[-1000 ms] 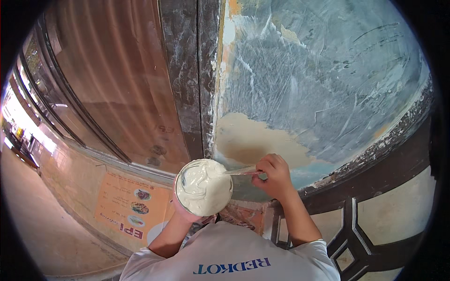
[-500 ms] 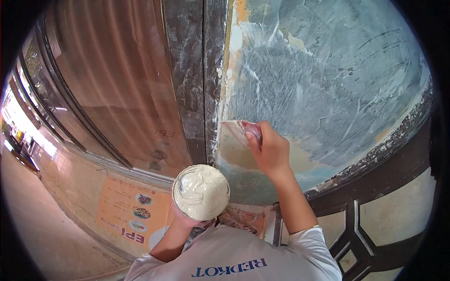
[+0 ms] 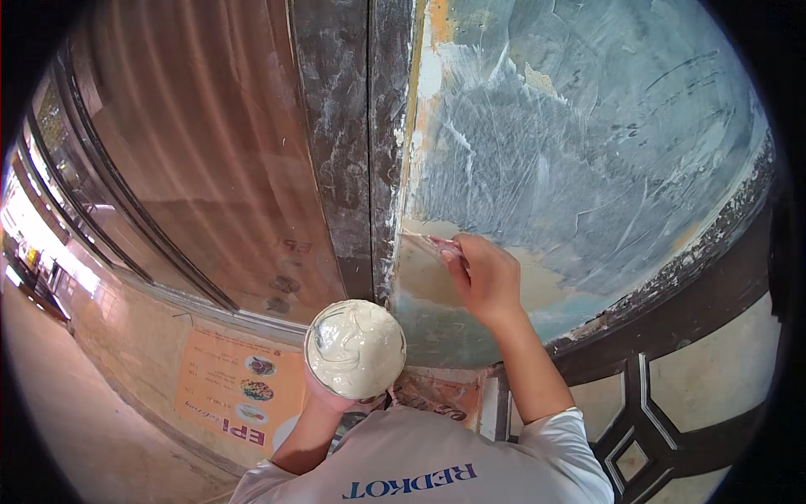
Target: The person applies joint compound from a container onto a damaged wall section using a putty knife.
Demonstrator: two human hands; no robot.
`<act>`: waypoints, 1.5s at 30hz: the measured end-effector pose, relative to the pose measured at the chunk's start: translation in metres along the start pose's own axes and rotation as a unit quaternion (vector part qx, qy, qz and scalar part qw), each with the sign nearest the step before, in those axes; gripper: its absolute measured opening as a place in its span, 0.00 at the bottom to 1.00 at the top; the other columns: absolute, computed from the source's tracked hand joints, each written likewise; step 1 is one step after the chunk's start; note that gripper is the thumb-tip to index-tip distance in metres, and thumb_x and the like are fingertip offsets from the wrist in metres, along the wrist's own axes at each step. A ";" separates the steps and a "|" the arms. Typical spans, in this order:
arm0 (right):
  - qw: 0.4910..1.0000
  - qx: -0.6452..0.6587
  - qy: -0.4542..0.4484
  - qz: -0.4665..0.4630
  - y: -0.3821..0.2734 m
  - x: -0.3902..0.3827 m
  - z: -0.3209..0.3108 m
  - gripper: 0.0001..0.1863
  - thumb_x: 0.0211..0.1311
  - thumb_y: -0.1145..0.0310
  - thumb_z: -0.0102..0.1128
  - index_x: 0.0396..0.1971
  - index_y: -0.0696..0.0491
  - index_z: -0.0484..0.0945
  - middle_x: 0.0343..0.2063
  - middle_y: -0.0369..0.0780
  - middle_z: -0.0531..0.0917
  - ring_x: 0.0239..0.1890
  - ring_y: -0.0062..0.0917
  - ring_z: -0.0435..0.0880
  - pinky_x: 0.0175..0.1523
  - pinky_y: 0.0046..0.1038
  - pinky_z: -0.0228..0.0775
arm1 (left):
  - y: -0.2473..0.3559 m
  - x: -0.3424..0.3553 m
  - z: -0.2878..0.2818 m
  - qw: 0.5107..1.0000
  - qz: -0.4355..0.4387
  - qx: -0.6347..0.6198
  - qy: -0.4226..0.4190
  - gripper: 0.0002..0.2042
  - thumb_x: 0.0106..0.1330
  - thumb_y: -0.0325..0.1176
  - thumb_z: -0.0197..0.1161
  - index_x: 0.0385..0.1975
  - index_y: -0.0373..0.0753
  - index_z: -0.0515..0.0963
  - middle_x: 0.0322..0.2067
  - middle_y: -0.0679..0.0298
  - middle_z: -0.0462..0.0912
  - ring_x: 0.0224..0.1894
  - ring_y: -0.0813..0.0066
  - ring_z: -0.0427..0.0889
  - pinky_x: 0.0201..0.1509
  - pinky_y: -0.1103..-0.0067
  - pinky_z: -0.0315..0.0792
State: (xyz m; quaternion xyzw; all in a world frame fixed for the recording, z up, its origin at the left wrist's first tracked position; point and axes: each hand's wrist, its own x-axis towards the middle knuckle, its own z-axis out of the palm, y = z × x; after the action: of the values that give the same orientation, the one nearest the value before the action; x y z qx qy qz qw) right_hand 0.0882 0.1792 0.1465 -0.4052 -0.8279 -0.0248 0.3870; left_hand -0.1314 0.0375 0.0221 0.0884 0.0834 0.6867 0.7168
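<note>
gripped a scraper [image 3: 432, 243] in the right hand [image 3: 491, 277] — fingers folded closed over the reddish end, thumb along the near side. pointed the thin blade leftward, turned nearly edge-on to the view, over the upper left part of a tan patch [image 3: 529, 273] low on the blue-grey wall [image 3: 579, 168]. could not tell at this angle whether touching the wall or just off it.

held a round tub [image 3: 309, 357] in the left hand [image 3: 327, 395], in front of the white shirt [image 3: 420, 458], below and to the left of the scraper. curled the hand around the tub's near side, with most of the fingers hidden under it. had cream-coloured paste [image 3: 357, 349] filling the tub, swirled into soft ridges and dips.

faced a wall scratched all over and streaked with white, with a dark post [image 3: 336, 126] running up just beside its left edge. had brown glass [image 3: 227, 126] farther left, and an orange poster [image 3: 222, 370] with food pictures below that. had a dark frame [image 3: 684, 328] with pale panels at the lower right — well apart from the tub, nearer to the right forearm.
</note>
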 end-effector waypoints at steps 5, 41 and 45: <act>0.982 0.033 0.168 0.079 0.003 0.007 -0.007 0.10 0.61 0.65 0.63 0.37 0.53 0.77 0.27 0.44 0.81 0.26 0.41 0.81 0.32 0.37 0.72 | 0.002 -0.001 -0.001 1.000 -0.014 -0.024 0.010 0.32 0.70 0.58 0.39 0.68 0.46 0.63 0.67 0.56 0.66 0.67 0.53 0.66 0.69 0.51 0.61; 0.929 0.192 0.252 0.192 0.028 -0.033 -0.004 0.13 0.65 0.64 0.62 0.41 0.58 0.75 0.29 0.40 0.82 0.29 0.23 0.80 0.37 0.26 0.72 | 0.013 -0.007 0.014 0.813 0.237 0.530 -0.052 0.41 0.45 0.26 0.77 0.63 0.34 0.65 0.56 0.55 0.76 0.56 0.65 0.78 0.59 0.66 0.76; 0.965 0.091 0.125 0.211 0.027 -0.037 0.003 0.12 0.64 0.64 0.62 0.41 0.57 0.75 0.27 0.41 0.81 0.28 0.23 0.79 0.36 0.27 0.72 | 0.011 -0.009 0.021 0.959 0.114 0.258 0.022 0.42 0.45 0.26 0.78 0.63 0.35 0.64 0.57 0.55 0.75 0.56 0.64 0.78 0.59 0.65 0.76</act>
State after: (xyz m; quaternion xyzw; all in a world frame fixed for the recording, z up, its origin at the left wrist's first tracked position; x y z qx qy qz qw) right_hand 0.1182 0.1741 0.1127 -0.5274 -0.6674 0.0822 0.5193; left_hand -0.1378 0.0291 0.0452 0.2645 0.2626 0.7209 0.5842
